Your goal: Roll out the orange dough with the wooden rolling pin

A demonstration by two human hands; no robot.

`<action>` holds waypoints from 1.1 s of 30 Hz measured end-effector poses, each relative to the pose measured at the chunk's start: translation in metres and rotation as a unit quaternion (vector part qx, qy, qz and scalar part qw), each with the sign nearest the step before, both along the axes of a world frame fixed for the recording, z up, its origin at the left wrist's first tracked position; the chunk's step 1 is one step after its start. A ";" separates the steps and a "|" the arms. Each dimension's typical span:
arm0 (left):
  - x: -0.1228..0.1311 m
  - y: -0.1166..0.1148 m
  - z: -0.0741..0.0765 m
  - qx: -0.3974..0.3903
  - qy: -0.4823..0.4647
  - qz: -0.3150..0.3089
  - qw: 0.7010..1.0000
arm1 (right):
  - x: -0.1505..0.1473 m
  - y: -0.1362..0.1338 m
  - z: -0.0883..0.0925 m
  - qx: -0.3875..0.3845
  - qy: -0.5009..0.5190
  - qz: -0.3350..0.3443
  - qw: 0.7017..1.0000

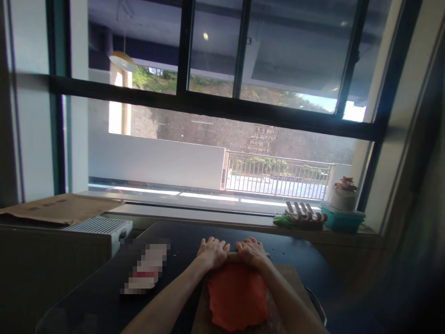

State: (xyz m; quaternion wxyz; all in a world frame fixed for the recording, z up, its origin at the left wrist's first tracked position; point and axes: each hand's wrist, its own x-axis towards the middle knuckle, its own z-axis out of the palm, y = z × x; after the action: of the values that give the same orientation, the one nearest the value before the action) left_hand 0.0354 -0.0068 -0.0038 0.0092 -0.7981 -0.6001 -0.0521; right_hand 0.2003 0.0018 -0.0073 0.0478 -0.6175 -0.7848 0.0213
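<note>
A flattened orange-red slab (238, 297), dough or clay with an uneven edge, lies on a brown board (290, 276). At the slab's far edge a wooden rolling pin (234, 256) lies crosswise. My left hand (212, 252) presses down on the pin's left part, fingers curled over it. On the right part rests my right hand (252, 250), held the same way, and a bit of the pin's end shows beyond it. Both hands hide most of the pin. My forearms reach in from below, on either side of the slab.
The dark table (100, 287) carries a blurred-out flat object (148, 271) on the left. A brown paper package (66, 207) lies on a white cabinet-like unit (120, 230). On the windowsill stand a teal box (344, 218), a striped item (306, 215) and a green item (284, 221).
</note>
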 end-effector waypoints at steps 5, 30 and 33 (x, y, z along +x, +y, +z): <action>-0.005 -0.021 -0.001 -0.007 -0.013 -0.041 0.999 | 0.004 -0.031 -0.003 0.016 0.016 0.013 1.000; -0.002 -0.005 0.004 -0.019 -0.022 -0.004 1.000 | 0.001 -0.009 0.012 -0.034 -0.024 0.013 0.999; -0.008 -0.026 0.002 -0.018 -0.037 -0.045 0.998 | 0.008 -0.041 0.005 -0.012 0.009 0.035 0.999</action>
State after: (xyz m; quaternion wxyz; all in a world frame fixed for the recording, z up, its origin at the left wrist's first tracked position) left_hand 0.0274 -0.0331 -0.0013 -0.0299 -0.8217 -0.5647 -0.0709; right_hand 0.2078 -0.0388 -0.0026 0.0466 -0.5899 -0.8053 0.0376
